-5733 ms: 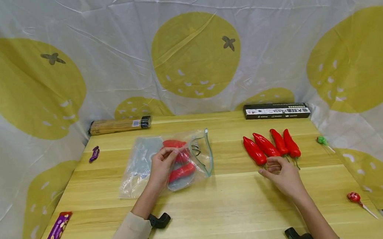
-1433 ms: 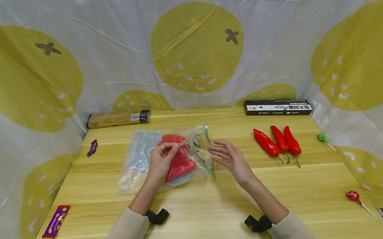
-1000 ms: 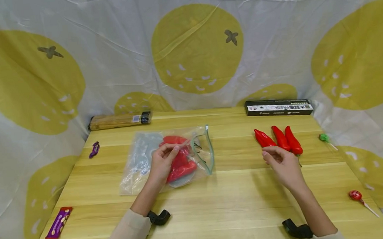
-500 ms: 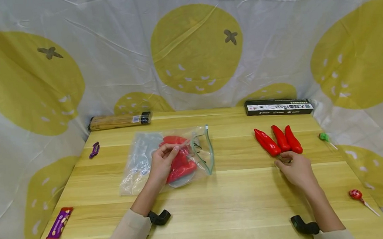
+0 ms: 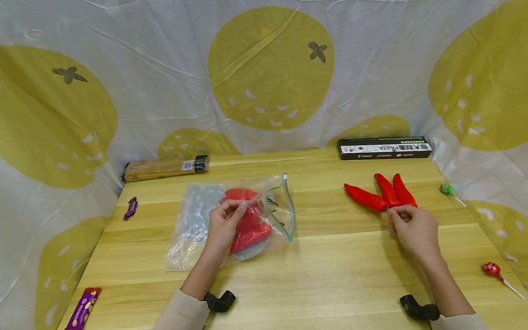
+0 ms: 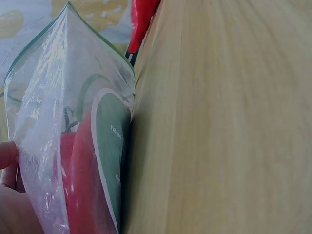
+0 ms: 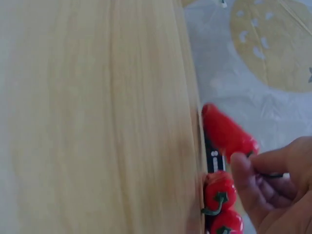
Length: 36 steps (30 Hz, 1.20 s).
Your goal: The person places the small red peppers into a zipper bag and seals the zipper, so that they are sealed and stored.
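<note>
My left hand [image 5: 223, 224] pinches the upper layer of a clear zip bag [image 5: 194, 216] lying on the table, its green-edged mouth standing open toward the right. Inside are several red chili peppers [image 5: 255, 233], partly hidden by the hand. In the left wrist view, the peppers' dark stems point toward the bag's mouth [image 6: 100, 39]. On the right, my right hand [image 5: 416, 228] pinches a red chili pepper [image 5: 365, 198] by its stem end; in the right wrist view this chili pepper [image 7: 226, 129] is tilted, apart from two others [image 7: 220, 190]. Those two chili peppers [image 5: 388, 189] lie beside the hand.
At the back lie a bundle of noodles [image 5: 163, 168] and a black pasta box [image 5: 384, 148]. A wrapped candy [image 5: 130, 208] and purple chocolate bar [image 5: 83, 310] are on the left; green [image 5: 447, 190] and red lollipops [image 5: 491, 269] on the right.
One chili pepper moved from the right group into the bag. My right hand came back to the right and took another by its stem, swinging its tip leftward. My left hand kept its hold.
</note>
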Available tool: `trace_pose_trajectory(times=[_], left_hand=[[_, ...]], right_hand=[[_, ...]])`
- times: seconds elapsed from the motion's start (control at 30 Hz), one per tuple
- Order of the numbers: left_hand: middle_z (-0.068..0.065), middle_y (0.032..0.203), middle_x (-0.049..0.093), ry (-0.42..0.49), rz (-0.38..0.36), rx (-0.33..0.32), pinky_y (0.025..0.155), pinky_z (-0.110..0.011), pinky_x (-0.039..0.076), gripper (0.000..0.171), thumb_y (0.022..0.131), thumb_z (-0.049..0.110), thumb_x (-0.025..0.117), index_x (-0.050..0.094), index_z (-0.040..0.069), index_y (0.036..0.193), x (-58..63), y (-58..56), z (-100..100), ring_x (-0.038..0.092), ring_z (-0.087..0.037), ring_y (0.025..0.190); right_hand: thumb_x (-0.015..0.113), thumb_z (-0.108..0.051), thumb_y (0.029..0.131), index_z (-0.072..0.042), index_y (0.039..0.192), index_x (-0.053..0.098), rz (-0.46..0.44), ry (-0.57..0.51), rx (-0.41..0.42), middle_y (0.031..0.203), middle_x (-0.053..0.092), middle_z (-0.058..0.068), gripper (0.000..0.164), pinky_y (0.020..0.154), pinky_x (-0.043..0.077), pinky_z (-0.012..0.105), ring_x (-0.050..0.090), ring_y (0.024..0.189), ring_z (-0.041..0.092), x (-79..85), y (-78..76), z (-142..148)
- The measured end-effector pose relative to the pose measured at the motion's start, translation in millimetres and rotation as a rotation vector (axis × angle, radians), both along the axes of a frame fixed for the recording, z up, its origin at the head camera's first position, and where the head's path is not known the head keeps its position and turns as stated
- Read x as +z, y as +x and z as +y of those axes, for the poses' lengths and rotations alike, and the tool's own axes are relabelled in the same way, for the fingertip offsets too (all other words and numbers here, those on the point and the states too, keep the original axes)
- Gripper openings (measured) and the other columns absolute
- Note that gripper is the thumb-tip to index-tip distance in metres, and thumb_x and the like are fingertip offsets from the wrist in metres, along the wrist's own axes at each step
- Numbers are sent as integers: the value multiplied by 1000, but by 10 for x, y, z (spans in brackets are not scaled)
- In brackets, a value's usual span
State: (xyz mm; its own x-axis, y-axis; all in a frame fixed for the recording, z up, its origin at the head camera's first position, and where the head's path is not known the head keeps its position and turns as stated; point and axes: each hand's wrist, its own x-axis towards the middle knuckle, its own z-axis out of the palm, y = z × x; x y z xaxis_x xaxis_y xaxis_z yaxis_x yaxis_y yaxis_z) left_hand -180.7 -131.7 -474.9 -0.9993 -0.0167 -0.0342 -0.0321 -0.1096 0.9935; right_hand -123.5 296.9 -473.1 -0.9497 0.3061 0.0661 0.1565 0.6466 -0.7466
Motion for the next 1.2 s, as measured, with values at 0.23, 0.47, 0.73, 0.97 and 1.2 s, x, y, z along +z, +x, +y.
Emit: trace_pose_trajectory(times=[0.23, 0.47, 0.73, 0.97, 1.2], left_hand=[[-1, 100, 68, 5, 13, 1, 82, -19, 55, 30, 89, 26, 71, 65, 1, 105, 4, 7, 6, 65, -12, 92], [0, 100, 69, -4, 62, 27, 87, -20, 54, 32, 89, 28, 71, 65, 1, 105, -4, 3, 2, 65, -13, 95], [0, 99, 72, 33, 119, 51, 89, -23, 54, 32, 89, 25, 71, 65, -2, 105, -23, 9, 14, 66, -15, 96], [-1, 97, 74, 67, 150, 68, 88, -23, 54, 31, 89, 22, 71, 64, -5, 104, -26, 6, 10, 67, -15, 95], [-1, 95, 74, 80, 168, 97, 87, -23, 54, 31, 89, 21, 72, 64, -5, 103, 20, 25, 1, 66, -15, 93]], right_hand=[[69, -22, 91, -3, 100, 73, 150, -49, 137, 78, 72, 14, 22, 57, 55, 17, 70, 63, 19, 53, -36, -174], [68, -28, 92, -3, 102, 73, 180, -157, 303, 85, 73, 14, 27, 64, 60, 30, 70, 65, 16, 171, -172, -527], [69, -28, 91, -8, 99, 74, 176, -216, 434, 86, 72, 16, 22, 63, 59, 27, 70, 68, 28, 182, -333, -988], [69, -25, 91, -8, 96, 74, 151, -188, 505, 80, 72, 13, 18, 58, 57, 25, 68, 66, 26, 143, -439, -1354], [70, -21, 91, -8, 94, 75, 154, -183, 502, 75, 72, 11, 15, 55, 54, 25, 66, 61, 19, 106, -503, -1622]])
